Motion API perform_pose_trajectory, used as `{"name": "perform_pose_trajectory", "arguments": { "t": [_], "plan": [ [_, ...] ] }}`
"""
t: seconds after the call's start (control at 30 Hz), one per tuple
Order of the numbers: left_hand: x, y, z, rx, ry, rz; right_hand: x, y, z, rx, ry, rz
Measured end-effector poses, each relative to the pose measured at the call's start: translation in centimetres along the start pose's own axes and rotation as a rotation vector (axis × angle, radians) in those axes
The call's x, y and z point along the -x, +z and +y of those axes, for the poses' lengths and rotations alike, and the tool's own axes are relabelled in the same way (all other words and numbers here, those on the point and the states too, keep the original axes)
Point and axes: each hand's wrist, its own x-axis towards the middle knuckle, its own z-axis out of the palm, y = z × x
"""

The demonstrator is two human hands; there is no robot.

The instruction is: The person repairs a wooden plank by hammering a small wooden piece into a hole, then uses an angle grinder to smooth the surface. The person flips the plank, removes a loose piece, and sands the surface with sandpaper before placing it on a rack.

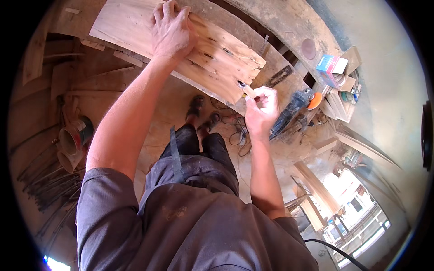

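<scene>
While hands (174, 36) flank the plank's (203, 65) pitted knots (228, 52), the right (262, 110) pinches blocky wood (249, 92).

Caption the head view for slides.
Left hand on a wooden board, right hand pinching a small wood piece near the board's end, angle grinder nearby.

This fisheye camera sits on the left of your head and looks steeply down past your chest. Your shirt (194, 230) is nearest the lens and fills the lower part of the view; your left hand (174, 38), right hand (264, 113) and the board (126, 27) lie farther off, in the upper half. Your shoes (195, 107) show beyond. Left is your own left, and edges bend toward the rim.
</scene>
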Motion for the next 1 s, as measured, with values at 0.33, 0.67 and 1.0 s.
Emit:
{"name": "perform_pose_trajectory", "arguments": {
  "t": [0.33, 0.67, 1.0],
  "plan": [
    [-0.2, -0.8, 0.4, 0.007, -0.002, -0.028, -1.2, 0.3, -0.7, 0.185, -0.154, -0.049],
    [-0.9, -1.1, 1.1, 0.057, -0.007, -0.061, -6.6, -2.0, 11.8, 0.125, 0.306, 0.045],
    [-1.3, -1.8, 1.3, 0.094, -0.037, -0.071, -25.3, 3.7, 4.2, 0.536, -0.455, -0.037]
  ]
}}
